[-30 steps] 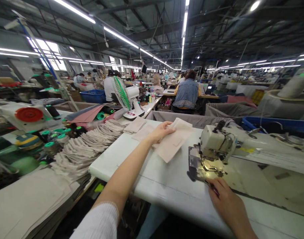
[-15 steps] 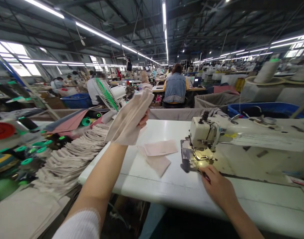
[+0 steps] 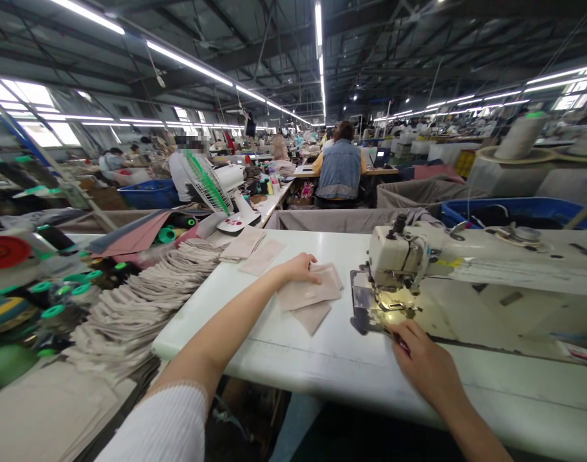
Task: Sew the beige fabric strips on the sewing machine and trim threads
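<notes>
My left hand (image 3: 300, 268) reaches across the white sewing table, its fingers curled on the upper edge of a pale beige fabric piece (image 3: 308, 294). Under that piece, another fabric piece (image 3: 312, 317) sticks out toward me. My right hand (image 3: 421, 359) rests at the front of the sewing machine's needle plate (image 3: 363, 301), closed around a small dark reddish tool (image 3: 403, 346) that is mostly hidden by the fingers. Just beyond these fingers is the lit presser foot of the sewing machine (image 3: 394, 256).
Left of the table runs a long pile of folded beige fabric (image 3: 144, 301), with thread cones (image 3: 52, 314) beside it. More fabric pieces (image 3: 244, 244) lie at the table's far left corner. Behind stand a fan (image 3: 209, 183) and a seated person (image 3: 341, 167).
My left hand has come down from holding up a folded beige strip, which is out of that hand now, onto the fabric pieces. The top piece has shifted slightly. My right hand stays put.
</notes>
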Motion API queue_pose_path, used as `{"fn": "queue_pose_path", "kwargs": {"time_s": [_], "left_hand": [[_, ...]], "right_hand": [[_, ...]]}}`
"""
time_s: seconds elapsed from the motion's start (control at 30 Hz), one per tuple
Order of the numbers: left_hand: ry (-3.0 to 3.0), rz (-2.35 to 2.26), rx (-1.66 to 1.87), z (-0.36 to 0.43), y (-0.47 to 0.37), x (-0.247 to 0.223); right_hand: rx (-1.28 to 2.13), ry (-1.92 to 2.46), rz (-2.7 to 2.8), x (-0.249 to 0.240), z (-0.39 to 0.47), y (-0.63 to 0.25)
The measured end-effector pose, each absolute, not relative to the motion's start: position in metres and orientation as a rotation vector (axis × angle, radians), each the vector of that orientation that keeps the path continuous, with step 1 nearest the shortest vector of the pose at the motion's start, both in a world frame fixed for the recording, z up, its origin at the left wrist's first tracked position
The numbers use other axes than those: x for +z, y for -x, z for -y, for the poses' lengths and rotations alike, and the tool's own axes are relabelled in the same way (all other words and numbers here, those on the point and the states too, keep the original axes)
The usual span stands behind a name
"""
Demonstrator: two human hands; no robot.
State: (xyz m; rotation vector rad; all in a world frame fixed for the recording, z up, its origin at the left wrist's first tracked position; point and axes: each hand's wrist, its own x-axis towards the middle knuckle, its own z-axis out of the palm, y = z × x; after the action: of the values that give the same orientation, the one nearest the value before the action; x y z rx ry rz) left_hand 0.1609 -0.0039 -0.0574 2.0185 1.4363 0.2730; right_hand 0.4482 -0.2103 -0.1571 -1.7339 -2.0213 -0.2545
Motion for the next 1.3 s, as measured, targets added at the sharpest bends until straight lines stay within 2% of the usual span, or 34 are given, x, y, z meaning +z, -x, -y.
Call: {"fn": "queue_pose_path", "kwargs": {"time_s": [0.17,0.3,0.5,0.63,0.8,0.93,1.07,1.3], "left_hand": [[-1.967,-1.520,0.220,0.003,-0.162,-0.056],[-1.939,-1.480,0.321,0.015,-0.153,-0.037],[-1.408,-1.134,0.851,0.033,-0.124,0.008],[-1.062,-1.023,0.993,0.046,-0.115,0.024],[-0.740,-1.079,1.032,0.072,-0.108,0.019],[-0.599,-1.120,1.072,0.094,-0.098,0.008],[-0.533,-1.152,1.101,0.106,-0.095,0.000],[-0.572,-1.151,1.106,0.112,-0.100,0.008]], "right_hand": [[-0.276,1.724,2.005,-0.159,0.211,-0.449],[-0.250,1.713,2.000,-0.163,0.212,-0.453],[-0.030,1.543,2.157,-0.143,0.200,-0.429],[0.156,1.434,2.369,-0.113,0.173,-0.386],[0.193,1.465,2.457,-0.093,0.154,-0.346],[0.221,1.471,2.544,-0.091,0.182,-0.329],[0.270,1.362,2.650,-0.089,0.207,-0.323],[0.249,1.332,2.674,-0.087,0.194,-0.332]]}}
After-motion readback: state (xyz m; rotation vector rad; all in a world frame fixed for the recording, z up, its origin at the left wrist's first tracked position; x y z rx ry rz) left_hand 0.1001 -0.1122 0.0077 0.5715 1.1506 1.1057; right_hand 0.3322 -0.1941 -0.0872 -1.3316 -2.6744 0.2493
